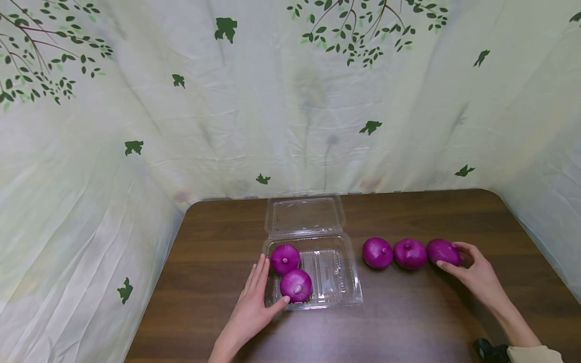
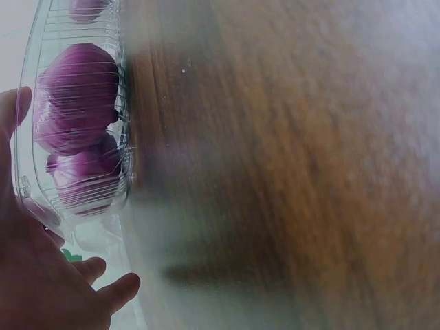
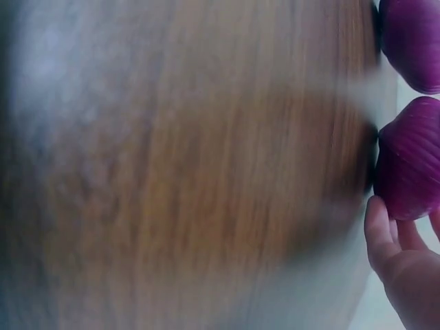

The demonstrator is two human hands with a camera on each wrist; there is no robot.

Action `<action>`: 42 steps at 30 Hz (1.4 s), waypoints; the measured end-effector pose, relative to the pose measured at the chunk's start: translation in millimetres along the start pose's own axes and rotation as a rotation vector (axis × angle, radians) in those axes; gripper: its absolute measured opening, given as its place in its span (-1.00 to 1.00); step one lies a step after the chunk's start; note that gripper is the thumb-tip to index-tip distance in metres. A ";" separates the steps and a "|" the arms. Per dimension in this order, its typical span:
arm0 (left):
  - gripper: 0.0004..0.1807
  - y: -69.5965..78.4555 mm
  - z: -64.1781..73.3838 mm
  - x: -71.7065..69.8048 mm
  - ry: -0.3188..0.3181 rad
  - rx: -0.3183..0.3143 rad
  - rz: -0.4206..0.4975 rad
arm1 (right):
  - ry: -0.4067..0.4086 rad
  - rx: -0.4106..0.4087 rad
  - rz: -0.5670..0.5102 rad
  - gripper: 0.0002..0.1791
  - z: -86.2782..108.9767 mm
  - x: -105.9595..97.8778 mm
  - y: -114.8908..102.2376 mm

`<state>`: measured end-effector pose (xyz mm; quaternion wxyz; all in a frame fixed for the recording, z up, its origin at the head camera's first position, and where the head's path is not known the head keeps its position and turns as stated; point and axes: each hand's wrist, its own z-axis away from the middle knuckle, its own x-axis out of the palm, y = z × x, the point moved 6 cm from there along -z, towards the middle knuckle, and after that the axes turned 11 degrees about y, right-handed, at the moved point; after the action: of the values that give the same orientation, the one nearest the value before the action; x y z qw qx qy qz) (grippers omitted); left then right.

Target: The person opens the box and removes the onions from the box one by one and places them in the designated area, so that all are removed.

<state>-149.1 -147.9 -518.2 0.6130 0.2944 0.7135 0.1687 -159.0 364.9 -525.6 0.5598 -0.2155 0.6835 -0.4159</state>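
Observation:
A clear plastic clamshell container [image 1: 329, 275] sits on the table with its lid [image 1: 305, 214] folded back. Two red onions lie in its left half: a rear onion [image 1: 285, 258] and a front onion [image 1: 296, 286]. My left hand [image 1: 251, 305] rests against the container's left side, fingers straight along the wall and thumb at the front corner. To the right, a row of red onions stands on the table: a left onion [image 1: 377, 252], a middle onion [image 1: 410, 253] and a right onion [image 1: 441, 251]. Thumb and fingers of my right hand [image 1: 472, 275] grip the right onion from its right side.
The brown wooden table [image 1: 386, 322] has rounded back corners. Behind it and along both sides hangs a pale cloth [image 1: 290, 111] printed with leaves. A dark band [image 1: 492, 350] and a beige sleeve [image 1: 533, 354] are at my right wrist.

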 end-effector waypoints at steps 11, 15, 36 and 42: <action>0.14 0.0 0.5 -0.7 -0.002 -0.007 0.004 | -0.022 0.016 -0.006 -0.01 0.8 4.1 -0.5; 0.15 0.0 0.8 -1.3 0.002 -0.002 0.010 | 0.000 -0.008 -0.038 -0.04 3.3 3.0 -0.6; 0.16 -0.9 0.9 -1.0 0.000 0.001 0.018 | 0.149 -0.100 0.092 -0.08 33.3 -16.7 -37.3; 0.17 -1.1 0.6 -1.2 -0.004 -0.003 0.019 | 0.134 -0.176 0.051 -0.16 40.3 -7.5 -66.9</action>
<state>-148.6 -149.6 -518.0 0.6133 0.3006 0.7092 0.1748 -130.3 319.9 -468.2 0.5023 -0.2180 0.7585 -0.3533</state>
